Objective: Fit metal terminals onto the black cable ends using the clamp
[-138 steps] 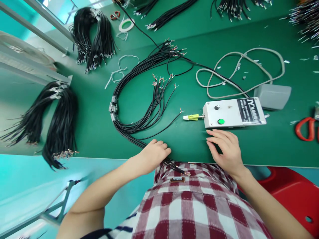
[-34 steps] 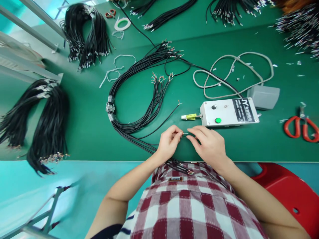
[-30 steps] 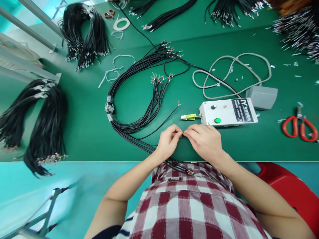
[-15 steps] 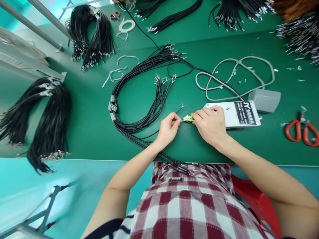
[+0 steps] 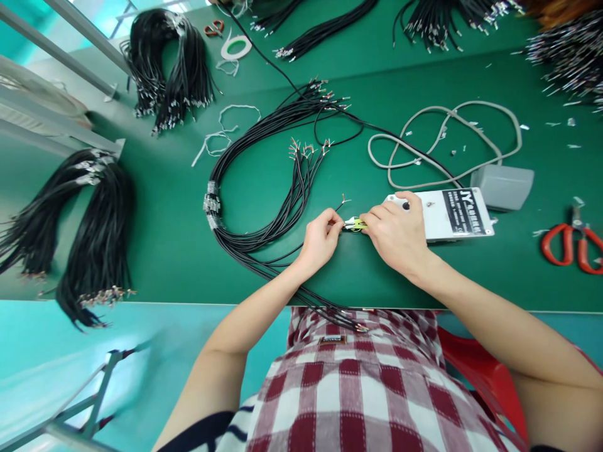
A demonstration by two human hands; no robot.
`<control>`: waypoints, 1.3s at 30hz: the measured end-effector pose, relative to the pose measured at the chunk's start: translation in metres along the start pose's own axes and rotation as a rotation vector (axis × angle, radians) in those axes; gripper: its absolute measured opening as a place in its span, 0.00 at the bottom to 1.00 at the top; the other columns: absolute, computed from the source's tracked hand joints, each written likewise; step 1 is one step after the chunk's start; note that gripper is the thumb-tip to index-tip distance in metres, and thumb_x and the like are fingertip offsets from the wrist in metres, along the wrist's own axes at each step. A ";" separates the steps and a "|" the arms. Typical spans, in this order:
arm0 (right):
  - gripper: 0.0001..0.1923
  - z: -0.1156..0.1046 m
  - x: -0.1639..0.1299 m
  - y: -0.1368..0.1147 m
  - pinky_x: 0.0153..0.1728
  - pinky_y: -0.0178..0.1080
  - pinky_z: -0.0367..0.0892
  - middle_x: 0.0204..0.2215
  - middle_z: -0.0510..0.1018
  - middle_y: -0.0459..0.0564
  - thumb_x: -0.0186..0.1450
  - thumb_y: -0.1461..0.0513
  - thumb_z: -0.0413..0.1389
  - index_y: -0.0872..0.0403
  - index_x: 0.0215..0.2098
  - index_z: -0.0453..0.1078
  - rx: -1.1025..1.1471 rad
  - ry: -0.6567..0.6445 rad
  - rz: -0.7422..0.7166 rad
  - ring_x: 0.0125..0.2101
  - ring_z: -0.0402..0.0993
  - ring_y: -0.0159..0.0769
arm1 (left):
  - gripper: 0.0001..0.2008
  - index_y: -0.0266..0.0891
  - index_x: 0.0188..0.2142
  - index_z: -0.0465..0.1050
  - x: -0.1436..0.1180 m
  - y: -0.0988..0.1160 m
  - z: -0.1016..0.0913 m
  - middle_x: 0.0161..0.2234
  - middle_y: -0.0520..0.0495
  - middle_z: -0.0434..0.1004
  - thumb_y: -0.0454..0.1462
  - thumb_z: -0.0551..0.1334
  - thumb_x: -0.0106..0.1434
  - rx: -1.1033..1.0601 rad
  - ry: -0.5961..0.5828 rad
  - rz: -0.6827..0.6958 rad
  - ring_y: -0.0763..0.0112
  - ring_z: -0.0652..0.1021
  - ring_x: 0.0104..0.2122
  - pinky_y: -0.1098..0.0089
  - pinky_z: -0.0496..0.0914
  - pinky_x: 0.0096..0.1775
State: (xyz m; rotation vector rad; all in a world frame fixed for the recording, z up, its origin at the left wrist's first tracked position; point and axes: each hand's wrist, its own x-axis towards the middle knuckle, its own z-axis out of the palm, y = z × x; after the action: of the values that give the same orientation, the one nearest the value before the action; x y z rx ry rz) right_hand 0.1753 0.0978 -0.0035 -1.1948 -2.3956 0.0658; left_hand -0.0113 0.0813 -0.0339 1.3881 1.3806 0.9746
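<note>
My left hand pinches the end of a thin black cable, its tip hidden by the fingers. Close beside those fingertips is a small yellow-green piece with a pale tip; its exact kind is unclear. My right hand is closed around the other end of this piece and rests against a white box with a black label. Just above the left fingertips, another cable's stripped wires stick up. A bundle of black cables curves to the left, bound with clear wrap.
Red-handled cutters lie at the right. A grey cord loops behind the box, next to a grey block. More black cable bundles stand at the left and back. A tape roll and white string lie at the back left.
My left hand has moved very slightly right, toward the yellow-green piece. My right hand stays nearly in place. The whole view has shifted a little.
</note>
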 end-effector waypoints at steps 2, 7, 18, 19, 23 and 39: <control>0.07 -0.001 0.000 -0.002 0.58 0.59 0.54 0.28 0.77 0.45 0.69 0.65 0.54 0.45 0.38 0.71 -0.002 -0.014 0.010 0.35 0.70 0.40 | 0.06 0.39 0.30 0.64 0.001 0.002 0.000 0.24 0.55 0.65 0.34 0.58 0.64 0.022 -0.002 0.005 0.78 0.66 0.21 0.75 0.58 0.26; 0.11 -0.016 -0.010 -0.006 0.59 0.63 0.49 0.48 0.81 0.53 0.68 0.62 0.57 0.50 0.49 0.70 -0.074 -0.037 0.012 0.51 0.72 0.51 | 0.06 0.39 0.30 0.63 0.002 0.005 -0.002 0.25 0.55 0.66 0.32 0.56 0.65 0.119 -0.006 0.043 0.76 0.67 0.23 0.74 0.59 0.28; 0.07 -0.021 -0.101 0.006 0.54 0.51 0.58 0.49 0.83 0.47 0.65 0.66 0.60 0.50 0.35 0.67 -0.227 0.296 0.157 0.52 0.76 0.46 | 0.07 0.39 0.30 0.65 0.001 0.007 -0.003 0.26 0.53 0.68 0.31 0.57 0.65 0.223 0.008 0.067 0.74 0.69 0.26 0.74 0.60 0.30; 0.07 -0.018 -0.102 0.006 0.55 0.51 0.57 0.49 0.83 0.47 0.65 0.66 0.60 0.50 0.36 0.67 -0.242 0.299 0.153 0.52 0.76 0.46 | 0.07 0.39 0.30 0.65 0.000 0.007 -0.004 0.26 0.53 0.68 0.31 0.57 0.65 0.223 0.009 0.067 0.74 0.69 0.26 0.74 0.60 0.30; 0.07 -0.012 -0.102 0.011 0.58 0.53 0.54 0.46 0.84 0.45 0.64 0.67 0.60 0.50 0.37 0.67 -0.282 0.324 0.125 0.51 0.77 0.46 | 0.06 0.39 0.30 0.65 -0.001 0.005 -0.011 0.26 0.54 0.68 0.31 0.57 0.65 0.214 0.022 0.051 0.75 0.68 0.24 0.74 0.60 0.29; 0.15 -0.011 -0.118 -0.013 0.55 0.54 0.65 0.49 0.82 0.55 0.61 0.68 0.65 0.50 0.43 0.69 -0.005 0.298 0.097 0.51 0.76 0.48 | 0.05 0.37 0.39 0.70 -0.016 -0.006 -0.047 0.38 0.41 0.73 0.38 0.60 0.67 0.908 0.042 0.261 0.57 0.73 0.42 0.59 0.68 0.45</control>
State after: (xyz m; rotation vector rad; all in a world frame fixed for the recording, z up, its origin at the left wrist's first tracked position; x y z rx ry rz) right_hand 0.2316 -0.0024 -0.0353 -1.2286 -2.0813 -0.0827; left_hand -0.0591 0.0689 -0.0263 2.2601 1.8040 0.5205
